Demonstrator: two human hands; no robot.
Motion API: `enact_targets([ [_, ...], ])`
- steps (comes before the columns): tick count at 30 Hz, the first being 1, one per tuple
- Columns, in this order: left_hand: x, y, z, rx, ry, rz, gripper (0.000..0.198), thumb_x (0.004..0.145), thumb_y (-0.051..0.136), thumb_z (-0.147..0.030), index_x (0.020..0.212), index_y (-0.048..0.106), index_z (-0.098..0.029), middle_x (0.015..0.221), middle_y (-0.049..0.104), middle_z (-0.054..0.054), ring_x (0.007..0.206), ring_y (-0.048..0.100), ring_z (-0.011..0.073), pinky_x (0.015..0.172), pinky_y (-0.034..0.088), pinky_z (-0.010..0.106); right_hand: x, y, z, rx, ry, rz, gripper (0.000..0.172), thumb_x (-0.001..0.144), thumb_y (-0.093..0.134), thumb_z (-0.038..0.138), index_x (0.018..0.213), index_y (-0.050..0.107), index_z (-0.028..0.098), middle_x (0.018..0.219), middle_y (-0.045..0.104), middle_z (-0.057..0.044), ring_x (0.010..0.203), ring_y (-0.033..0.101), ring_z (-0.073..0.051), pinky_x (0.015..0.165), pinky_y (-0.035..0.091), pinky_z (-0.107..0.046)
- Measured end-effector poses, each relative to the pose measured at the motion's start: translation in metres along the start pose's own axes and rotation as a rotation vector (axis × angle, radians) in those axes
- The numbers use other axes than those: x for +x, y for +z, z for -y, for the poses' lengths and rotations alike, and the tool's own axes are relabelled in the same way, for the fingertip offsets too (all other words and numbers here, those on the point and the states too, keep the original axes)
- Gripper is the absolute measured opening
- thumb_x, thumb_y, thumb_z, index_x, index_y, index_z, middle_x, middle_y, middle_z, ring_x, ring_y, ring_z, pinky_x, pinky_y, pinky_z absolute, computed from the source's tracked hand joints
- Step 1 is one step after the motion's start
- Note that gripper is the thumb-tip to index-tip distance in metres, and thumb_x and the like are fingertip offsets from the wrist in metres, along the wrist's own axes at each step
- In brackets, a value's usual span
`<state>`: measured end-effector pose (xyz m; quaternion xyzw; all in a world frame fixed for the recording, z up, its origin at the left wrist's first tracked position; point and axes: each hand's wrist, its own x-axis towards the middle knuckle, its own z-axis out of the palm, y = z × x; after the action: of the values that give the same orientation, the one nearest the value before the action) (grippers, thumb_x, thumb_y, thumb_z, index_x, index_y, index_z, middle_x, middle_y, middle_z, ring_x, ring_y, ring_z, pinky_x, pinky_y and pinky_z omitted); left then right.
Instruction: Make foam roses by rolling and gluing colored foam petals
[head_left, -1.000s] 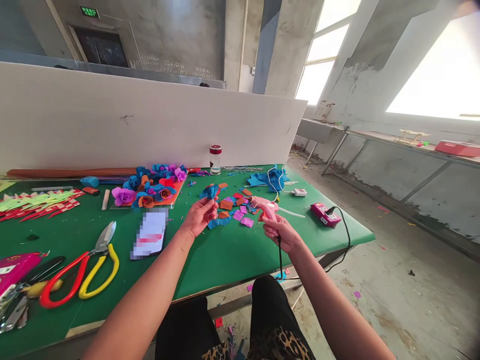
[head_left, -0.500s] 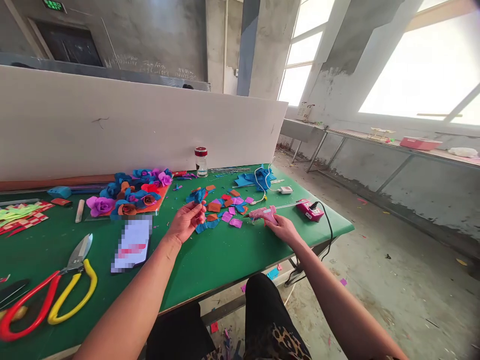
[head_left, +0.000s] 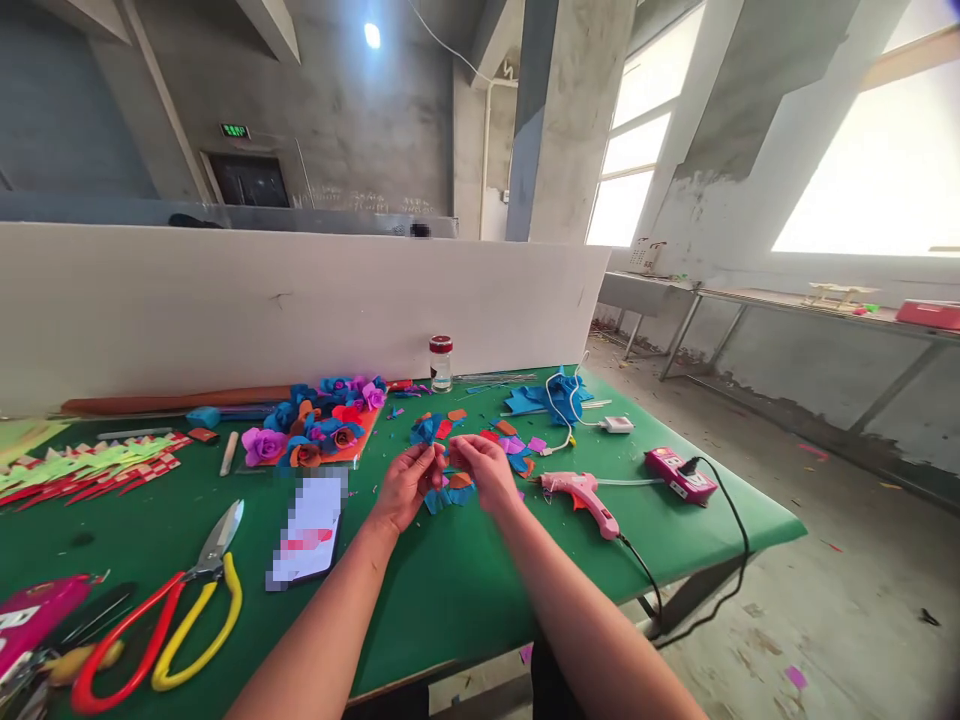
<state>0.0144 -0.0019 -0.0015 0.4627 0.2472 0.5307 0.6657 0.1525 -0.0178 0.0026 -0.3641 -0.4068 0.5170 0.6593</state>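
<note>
My left hand (head_left: 409, 487) pinches a blue paper flower (head_left: 426, 430) by its lower end, a little above the green table. Beside it my right hand (head_left: 486, 470) is closed, its fingertips pinched together close to the left ones. What the right fingers hold, if anything, is too small to make out. Cut paper petals (head_left: 459, 482) in blue, orange, purple and red lie under and around both hands. To the right a pink hot glue gun (head_left: 581, 495) lies on its side, a clear glue stick coming from its back.
Finished paper flowers (head_left: 319, 425) sit left of the hands. A phone (head_left: 315, 525) and scissors (head_left: 214, 545) lie nearer. A jar (head_left: 441, 365) stands against the white board (head_left: 450, 290). A pink power strip (head_left: 681, 477), with its black cord, is near the right edge; a white cable (head_left: 570, 420) lies behind.
My right hand has let go of the glue gun, which now lies on the table, and has come left to my left hand. The view has tilted up and turned left.
</note>
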Motion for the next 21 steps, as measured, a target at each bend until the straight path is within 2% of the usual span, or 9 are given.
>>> enact_targets([
  [2, 0.000, 0.000, -0.001, 0.030, 0.033, -0.008, 0.028, 0.070, 0.082, -0.037, 0.081, 0.072, -0.014, 0.064, 0.062, -0.001, 0.048, 0.052, 0.0069, 0.047, 0.042, 0.020, 0.009, 0.018, -0.011, 0.139, 0.035, 0.081, 0.038, 0.063, 0.079, 0.052, 0.071, 0.062, 0.019, 0.053, 0.057, 0.003, 0.045, 0.053, -0.012, 0.047, 0.042, -0.026],
  [5, 0.000, 0.000, 0.000, 0.081, 0.059, -0.028, 0.027, 0.071, 0.080, -0.039, 0.079, 0.072, -0.014, 0.062, 0.061, -0.001, 0.048, 0.051, 0.0071, 0.047, 0.041, 0.020, 0.011, 0.023, -0.020, 0.220, 0.034, 0.152, 0.035, 0.068, 0.078, 0.049, 0.075, 0.062, 0.019, 0.049, 0.053, 0.006, 0.036, 0.049, -0.012, 0.038, 0.037, -0.025],
  [12, 0.002, 0.003, 0.007, 0.163, 0.043, -0.037, 0.028, 0.070, 0.080, -0.040, 0.076, 0.072, -0.014, 0.062, 0.061, -0.001, 0.048, 0.050, 0.0082, 0.046, 0.040, 0.021, 0.009, -0.001, -0.022, 0.182, 0.059, 0.201, 0.034, 0.069, 0.078, 0.049, 0.077, 0.068, 0.018, 0.056, 0.059, 0.003, 0.047, 0.057, -0.014, 0.049, 0.047, -0.028],
  [21, 0.003, 0.003, 0.009, 0.219, 0.043, -0.052, 0.028, 0.070, 0.080, -0.040, 0.079, 0.073, -0.015, 0.063, 0.061, -0.001, 0.048, 0.049, 0.0078, 0.046, 0.040, 0.022, 0.011, -0.005, -0.021, 0.163, 0.090, 0.207, 0.033, 0.068, 0.079, 0.048, 0.075, 0.072, 0.016, 0.055, 0.055, 0.003, 0.048, 0.053, -0.011, 0.050, 0.043, -0.026],
])
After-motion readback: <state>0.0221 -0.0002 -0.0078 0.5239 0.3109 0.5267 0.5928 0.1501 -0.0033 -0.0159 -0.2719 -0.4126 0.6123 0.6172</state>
